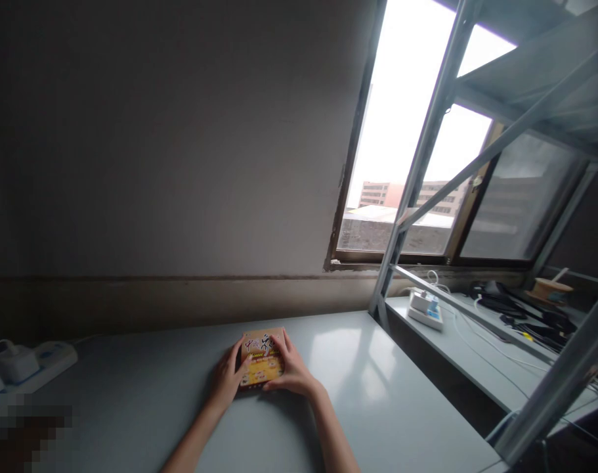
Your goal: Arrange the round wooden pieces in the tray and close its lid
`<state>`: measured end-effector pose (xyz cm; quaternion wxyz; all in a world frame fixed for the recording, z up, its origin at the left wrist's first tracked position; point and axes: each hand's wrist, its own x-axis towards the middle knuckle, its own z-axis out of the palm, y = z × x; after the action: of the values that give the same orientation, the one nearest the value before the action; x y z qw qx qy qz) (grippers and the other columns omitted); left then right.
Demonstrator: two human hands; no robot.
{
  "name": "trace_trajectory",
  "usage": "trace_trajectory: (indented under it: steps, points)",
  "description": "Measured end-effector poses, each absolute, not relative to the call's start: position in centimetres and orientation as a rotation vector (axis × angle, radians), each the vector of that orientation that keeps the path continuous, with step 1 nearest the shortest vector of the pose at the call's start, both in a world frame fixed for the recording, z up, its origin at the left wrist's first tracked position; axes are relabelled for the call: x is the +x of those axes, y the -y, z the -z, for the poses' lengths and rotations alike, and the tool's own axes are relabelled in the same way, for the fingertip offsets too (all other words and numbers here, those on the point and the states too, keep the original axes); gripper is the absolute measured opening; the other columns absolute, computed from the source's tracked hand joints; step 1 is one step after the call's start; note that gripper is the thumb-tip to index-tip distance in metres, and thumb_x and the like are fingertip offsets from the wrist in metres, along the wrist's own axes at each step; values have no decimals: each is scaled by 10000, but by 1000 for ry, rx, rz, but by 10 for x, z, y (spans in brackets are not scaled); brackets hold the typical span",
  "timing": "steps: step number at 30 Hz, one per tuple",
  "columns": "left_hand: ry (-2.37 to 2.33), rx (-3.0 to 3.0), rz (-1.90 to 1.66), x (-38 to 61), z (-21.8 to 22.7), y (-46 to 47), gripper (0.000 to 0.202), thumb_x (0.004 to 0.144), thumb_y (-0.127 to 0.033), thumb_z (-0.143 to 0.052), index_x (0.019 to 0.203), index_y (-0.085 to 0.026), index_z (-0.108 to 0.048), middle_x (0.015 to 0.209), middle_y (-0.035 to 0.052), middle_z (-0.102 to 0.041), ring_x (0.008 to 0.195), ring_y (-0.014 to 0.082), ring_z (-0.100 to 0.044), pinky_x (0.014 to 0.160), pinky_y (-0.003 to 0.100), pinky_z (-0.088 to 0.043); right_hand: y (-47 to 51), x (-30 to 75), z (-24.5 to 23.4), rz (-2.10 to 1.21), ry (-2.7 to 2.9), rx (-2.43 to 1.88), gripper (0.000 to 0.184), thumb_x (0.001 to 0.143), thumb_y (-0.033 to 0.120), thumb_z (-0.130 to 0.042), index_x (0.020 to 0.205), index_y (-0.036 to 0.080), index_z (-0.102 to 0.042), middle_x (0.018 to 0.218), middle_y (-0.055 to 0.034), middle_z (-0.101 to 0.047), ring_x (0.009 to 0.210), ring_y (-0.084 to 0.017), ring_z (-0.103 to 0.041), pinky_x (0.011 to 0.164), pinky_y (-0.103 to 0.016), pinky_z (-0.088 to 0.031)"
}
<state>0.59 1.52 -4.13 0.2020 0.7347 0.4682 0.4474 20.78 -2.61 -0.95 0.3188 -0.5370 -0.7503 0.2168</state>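
Note:
A brown and yellow Chinese chess box (262,360) rests on the pale table (402,394), its printed lid facing up. My left hand (228,374) grips its left side, thumb lying over the front of the lid. Around the right side my right hand (293,366) is closed, its fingers along the far edge and the thumb near the front corner. Both hands cover parts of the lid, including some of the lettering. The box looks closed; its contents are hidden.
On the left lies a white power strip (55,356) with chargers plugged in. A metal frame (394,246) rises at the table's right edge. Beyond it, a second table carries another power strip (424,316), black cables (530,315) and a paper cup (552,289). A wall and window stand behind.

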Motion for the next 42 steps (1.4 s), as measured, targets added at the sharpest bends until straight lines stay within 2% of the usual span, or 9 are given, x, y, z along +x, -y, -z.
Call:
trace_trajectory:
  steps: [7,14,19,24,26,29,34,38,42]
  points:
    - [-1372,2260,-1064,10,49,-15,526,780,-388,-457,1267,-196,-398,1393,103,-282,1264,237,-285,1010,400,-300,25,205,14,-515,1934,-1475,964,495,571,-694,1319,253,-309,1397,-118,-193,1259,-290,-226,1013,-393,-218]
    - [-1396,2304,-933,11,46,-12,573,798,-441,-416,1306,-190,-332,1405,114,-248,1279,237,-255,1006,394,-290,26,203,12,-489,1987,-1500,946,544,575,-670,1336,235,-279,1400,-123,-207,1272,-293,-191,1019,-413,-194]
    - [-1366,2343,-937,9,36,-7,566,792,-463,-414,1284,-193,-349,1387,120,-292,1264,230,-288,1005,379,-285,26,201,11,-549,1955,-1510,637,810,540,-392,1343,216,-263,1412,-95,-196,1301,-226,-125,1048,-418,-116]
    - [-1457,2251,-906,2,23,-1,366,852,-418,-273,1080,-230,-490,1142,75,-562,1091,192,-492,1027,427,-211,29,196,12,-548,1889,-1512,490,866,498,-291,1303,280,-331,1356,-56,-311,1268,-212,-220,1040,-427,-149]
    - [-1442,2215,-891,0,21,0,365,856,-435,-258,1085,-231,-457,1136,66,-569,1063,179,-509,1040,441,-167,30,194,13,-511,1866,-1517,481,857,508,-315,1286,293,-354,1343,-56,-320,1252,-219,-246,1039,-438,-143]
    - [-1436,2254,-937,-3,22,-1,357,844,-426,-309,1105,-223,-444,1168,69,-547,1061,183,-509,1043,454,-146,32,188,14,-540,1837,-1565,524,840,536,-335,1304,294,-322,1392,-59,-232,1290,-250,-147,1037,-496,-72]
    - [-1685,2230,-1166,-15,26,-13,346,857,-264,-246,1010,-195,-548,1019,125,-601,935,230,-565,982,481,-244,33,163,19,-640,1834,-1518,578,836,554,-321,1335,266,-271,1436,-65,-112,1312,-252,11,1028,-519,24]
    - [-1778,1922,-1337,-23,24,-22,367,861,-338,-238,1032,-186,-525,1041,110,-596,966,233,-551,895,428,-370,26,141,26,-663,1572,-1560,602,843,541,-304,1347,220,-237,1417,-83,-182,1312,-246,-22,1022,-538,18]
    - [-1786,1651,-1506,-30,16,-25,431,848,-446,-249,1079,-185,-502,1080,86,-581,1037,222,-516,900,380,-384,16,147,29,-591,1382,-1634,584,837,522,-315,1312,182,-307,1395,-98,-243,1311,-255,-49,1027,-535,-16]
